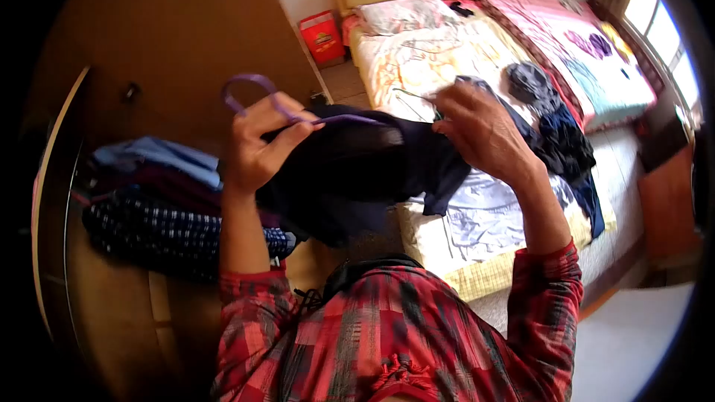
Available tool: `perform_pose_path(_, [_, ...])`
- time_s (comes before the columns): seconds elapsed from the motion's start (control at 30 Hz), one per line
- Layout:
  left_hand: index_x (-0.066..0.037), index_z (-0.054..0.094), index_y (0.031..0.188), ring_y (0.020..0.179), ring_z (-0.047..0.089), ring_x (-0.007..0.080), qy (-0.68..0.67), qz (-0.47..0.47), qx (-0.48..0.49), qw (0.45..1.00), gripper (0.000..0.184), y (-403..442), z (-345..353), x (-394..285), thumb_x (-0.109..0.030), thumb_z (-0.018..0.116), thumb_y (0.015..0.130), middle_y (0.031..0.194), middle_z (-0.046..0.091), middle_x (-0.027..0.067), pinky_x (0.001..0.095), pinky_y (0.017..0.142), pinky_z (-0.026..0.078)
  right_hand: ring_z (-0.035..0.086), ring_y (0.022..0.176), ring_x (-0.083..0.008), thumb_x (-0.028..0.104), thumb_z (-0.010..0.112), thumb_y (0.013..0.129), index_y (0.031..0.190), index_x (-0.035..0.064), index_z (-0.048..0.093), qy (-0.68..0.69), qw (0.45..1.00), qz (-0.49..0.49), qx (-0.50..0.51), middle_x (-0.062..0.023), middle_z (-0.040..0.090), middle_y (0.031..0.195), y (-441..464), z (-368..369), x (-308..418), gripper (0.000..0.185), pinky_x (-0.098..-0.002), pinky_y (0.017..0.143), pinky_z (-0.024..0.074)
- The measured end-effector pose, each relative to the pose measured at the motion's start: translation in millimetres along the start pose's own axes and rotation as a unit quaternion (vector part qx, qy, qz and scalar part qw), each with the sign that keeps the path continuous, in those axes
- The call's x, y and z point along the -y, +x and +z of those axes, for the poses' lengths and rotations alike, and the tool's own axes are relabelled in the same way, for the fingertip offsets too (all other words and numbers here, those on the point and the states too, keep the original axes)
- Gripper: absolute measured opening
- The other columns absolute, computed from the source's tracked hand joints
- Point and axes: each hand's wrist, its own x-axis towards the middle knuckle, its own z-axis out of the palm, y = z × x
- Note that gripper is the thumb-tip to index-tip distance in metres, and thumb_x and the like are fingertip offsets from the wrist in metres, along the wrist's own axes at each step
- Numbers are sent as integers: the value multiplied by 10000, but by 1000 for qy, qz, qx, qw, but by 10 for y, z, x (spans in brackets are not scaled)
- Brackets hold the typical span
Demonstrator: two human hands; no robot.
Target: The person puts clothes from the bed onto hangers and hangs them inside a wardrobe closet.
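My left hand (261, 145) is closed around a purple clothes hanger (354, 118), just below its loop-shaped hook. From the hanger hangs a dark navy or black garment (335, 186), its lower part slightly blurred. On the other side, my right hand (484, 130) has its fingers pinched at the garment's upper right edge. That hand is a little smeared by motion, and its fingertips are partly hidden. The cloth is stretched between both hands, in front of my body.
Left of me, an open wardrobe holds hanging clothes, including a dark checked shirt (149, 231) and a light blue one (156, 155). Ahead right, a bed (477, 283) carries a pillow (406, 15) and dark clothes (566, 141). A red box (322, 39) stands beside it; a pink-covered bed (514, 11) lies beyond.
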Motion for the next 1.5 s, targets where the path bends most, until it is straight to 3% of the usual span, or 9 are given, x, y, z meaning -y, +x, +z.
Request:
perform_pose_path(0.27, [-8, 686, 766, 671, 540, 130, 10, 40, -40, 998, 106, 107, -179, -6, -112, 701, 753, 690, 561, 37, 246, 604, 410, 583, 760, -383, 63, 527, 844, 954, -11, 581, 323, 937, 106, 86, -197, 584, 792, 93, 41, 348, 143, -391, 667, 456])
perform_pose_path(0.43, [-6, 686, 766, 686, 549, 132, 33, 34, -53, 997, 95, 27, -152, 97, -99, 700, 752, 704, 572, 43, 252, 615, 419, 558, 671, -332, 117, 575, 831, 819, 6, 543, 188, 976, 19, 107, -139, 523, 708, 83, 263, 315, 117, -403, 588, 439])
perform_pose_path(0.57, [1, 685, 768, 704, 561, 141, 66, 8, -104, 992, 85, 1, -20, 62, -83, 697, 754, 720, 585, 51, 254, 654, 434, 579, 691, -285, 168, 627, 794, 806, 58, 511, -30, 994, 59, -90, -100, 523, 730, 144, 529, 441, 160, -382, 562, 459])
perform_pose_path(0.97, [-31, 670, 936, 829, 586, 177, 1, -15, -84, 996, 195, -23, 33, 187, -142, 694, 777, 872, 631, 57, 274, 774, 451, 552, 523, -315, 188, 625, 824, 858, 68, 596, 112, 988, 103, 5, -150, 551, 614, 128, 361, 209, 128, -372, 477, 412])
perform_pose_path(1.1, [-36, 602, 1114, 926, 607, 203, -63, -66, -40, 995, 374, -145, -219, 195, -294, 636, 845, 1008, 645, 97, 296, 851, 457, 388, 505, -79, 71, 608, 833, 766, -9, 572, 211, 959, 144, -119, -49, 416, 545, 85, 225, 88, 111, -251, 464, 333])
perform_pose_path(1.27, [7, 551, 1162, 997, 592, 201, 10, -233, 48, 971, 499, -458, -512, 532, -310, 685, 800, 1007, 640, 136, 316, 886, 443, 358, 567, -53, 95, 572, 870, 742, -14, 530, 230, 942, 202, -139, 31, 404, 590, -103, 152, -338, 173, -224, 498, 303])
perform_pose_path(1.37, [-2, 568, 1145, 946, 606, 215, -10, -178, -54, 983, 411, -457, -384, 448, -180, 671, 789, 983, 638, 136, 316, 860, 455, 362, 583, -52, 111, 580, 862, 742, -9, 533, 261, 929, 216, -148, 17, 402, 585, -160, 242, -362, 176, -230, 519, 309])
perform_pose_path(1.43, [11, 566, 1137, 931, 583, 205, 336, 44, -230, 912, 336, -309, -336, 203, -94, 610, 821, 1037, 614, 122, 309, 824, 451, 363, 571, -57, 104, 585, 855, 742, -9, 536, 199, 940, 220, -167, -1, 393, 576, -151, 273, -261, 167, -233, 509, 310])
perform_pose_path(1.5, [-10, 584, 1114, 741, 561, 146, 201, -35, -235, 950, 329, -272, -218, 23, -85, 631, 797, 914, 597, 86, 243, 620, 441, 382, 540, -66, 81, 583, 849, 757, -19, 554, 160, 951, 196, -178, -38, 417, 562, -135, 291, -132, 139, -244, 492, 329])
